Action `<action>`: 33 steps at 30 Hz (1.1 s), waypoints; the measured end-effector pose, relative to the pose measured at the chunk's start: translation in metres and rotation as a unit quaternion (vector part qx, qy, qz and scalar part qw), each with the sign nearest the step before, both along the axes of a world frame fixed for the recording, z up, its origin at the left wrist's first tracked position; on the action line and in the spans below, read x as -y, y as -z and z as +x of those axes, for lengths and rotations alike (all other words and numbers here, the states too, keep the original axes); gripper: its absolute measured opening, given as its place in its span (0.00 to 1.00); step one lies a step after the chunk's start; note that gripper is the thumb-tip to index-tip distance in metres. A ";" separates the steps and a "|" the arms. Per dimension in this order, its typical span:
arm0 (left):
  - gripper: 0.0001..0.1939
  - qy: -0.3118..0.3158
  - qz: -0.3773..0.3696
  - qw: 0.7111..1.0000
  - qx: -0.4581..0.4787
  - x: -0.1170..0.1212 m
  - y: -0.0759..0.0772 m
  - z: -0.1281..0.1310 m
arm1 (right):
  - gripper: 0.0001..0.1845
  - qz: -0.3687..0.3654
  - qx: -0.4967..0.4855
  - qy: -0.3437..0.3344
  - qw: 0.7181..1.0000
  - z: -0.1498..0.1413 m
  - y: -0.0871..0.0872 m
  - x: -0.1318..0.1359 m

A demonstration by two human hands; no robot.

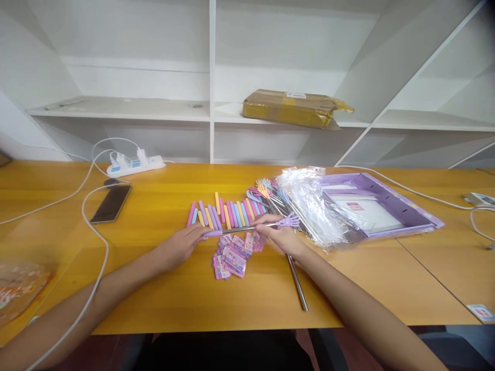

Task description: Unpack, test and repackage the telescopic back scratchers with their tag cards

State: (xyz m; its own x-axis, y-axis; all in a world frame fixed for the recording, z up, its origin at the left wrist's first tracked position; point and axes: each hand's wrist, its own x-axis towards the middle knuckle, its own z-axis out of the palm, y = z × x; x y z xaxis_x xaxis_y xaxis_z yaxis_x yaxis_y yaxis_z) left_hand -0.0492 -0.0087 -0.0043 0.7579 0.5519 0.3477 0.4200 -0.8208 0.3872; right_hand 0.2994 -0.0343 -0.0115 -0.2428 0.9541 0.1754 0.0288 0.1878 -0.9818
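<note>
A back scratcher [240,229] with a metal rod, a purple hand-shaped head and a purple handle lies level between my hands. My left hand [184,243] is closed on its purple handle; my right hand [280,234] grips the rod close to the head. Just beyond it, several pink, blue, yellow and purple handle tubes [231,213] are lined up on the table. Small printed pink-purple cards [233,257] lie in a loose heap below the rod. More scratchers with coloured hand heads [264,190] are piled to the right, and one bare rod end [298,288] sticks out under my right arm.
Clear plastic bags [309,206] overlap an open purple box [417,229] at the right. A phone [112,203], a power strip [135,165] and white cables are on the left. An orange packet [23,291] sits at the left edge. A taped carton [290,107] rests on the shelf.
</note>
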 end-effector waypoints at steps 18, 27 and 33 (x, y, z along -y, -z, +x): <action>0.14 -0.080 0.071 0.993 0.056 -0.003 -0.012 -0.003 | 0.27 0.016 -0.114 -0.052 0.992 -0.020 -0.022 0.013; 0.15 -0.096 0.052 0.993 0.053 -0.016 -0.013 -0.010 | 0.20 0.062 -0.002 0.116 0.991 0.015 -0.021 -0.008; 0.09 -0.102 0.110 0.987 0.050 -0.012 -0.012 -0.009 | 0.25 0.114 0.256 0.107 0.954 0.012 -0.015 -0.003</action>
State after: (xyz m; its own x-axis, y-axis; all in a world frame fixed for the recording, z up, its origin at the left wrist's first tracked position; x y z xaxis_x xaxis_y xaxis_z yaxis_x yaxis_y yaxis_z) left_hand -0.0580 0.0032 0.0077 0.5943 0.5922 0.5442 0.5544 -0.7918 0.2563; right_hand 0.3117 -0.0309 0.0035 -0.1572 0.9424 0.2951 0.5556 0.3315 -0.7625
